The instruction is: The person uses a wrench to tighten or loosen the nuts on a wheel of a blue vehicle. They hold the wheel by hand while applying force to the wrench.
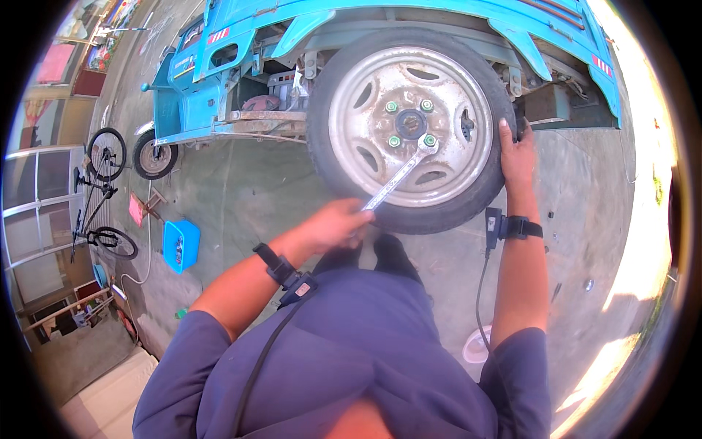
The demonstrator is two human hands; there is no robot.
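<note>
My left hand (338, 222) is closed around the lower end of a silver wrench (398, 179). The wrench slants up to the right, its head at the lower right green lug nut (428, 141) of a wheel. Several green nuts ring the dark hub (411, 124) on the worn silver rim (351, 110). Against the right side of the black tire (479, 197) rests my right hand (517, 150), its fingers stretched up along the rubber and partly hidden behind it. The wheel sits on the side of a blue three-wheeled truck (439, 11).
The truck's small front wheel (155, 155) is at the left. Beyond stands a black bicycle (102, 194). A blue plastic basin (181, 247) with small items inside and a low stool (146, 207) are on the concrete floor. A pinkish bowl (477, 345) lies near my right elbow.
</note>
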